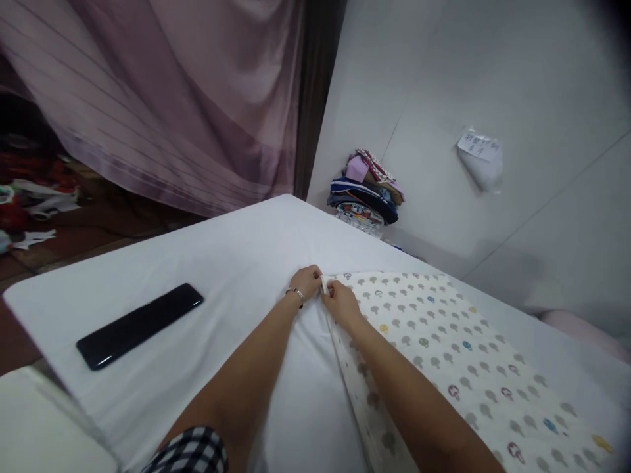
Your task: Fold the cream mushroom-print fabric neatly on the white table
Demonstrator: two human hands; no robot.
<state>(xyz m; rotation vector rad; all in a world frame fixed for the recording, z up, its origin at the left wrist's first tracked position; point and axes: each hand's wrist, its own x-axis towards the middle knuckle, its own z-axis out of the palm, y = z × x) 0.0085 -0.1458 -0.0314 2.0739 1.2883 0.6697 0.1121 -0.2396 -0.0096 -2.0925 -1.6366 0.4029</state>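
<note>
The left hand's fingertips (317,274) are too small to read; the near end of the patterned cloth (419,328) runs off the bottom edge; the right forearm (409,394) covers part of it; writing on the wall note (480,154) is blurred; red items (14,210) at far left are cut off, unclear.

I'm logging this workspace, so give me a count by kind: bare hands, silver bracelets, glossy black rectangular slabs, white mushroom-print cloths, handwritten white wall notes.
Bare hands: 2 (left hand, right hand)
Silver bracelet: 1
Glossy black rectangular slab: 1
White mushroom-print cloth: 1
Handwritten white wall note: 1
Total: 6
</note>
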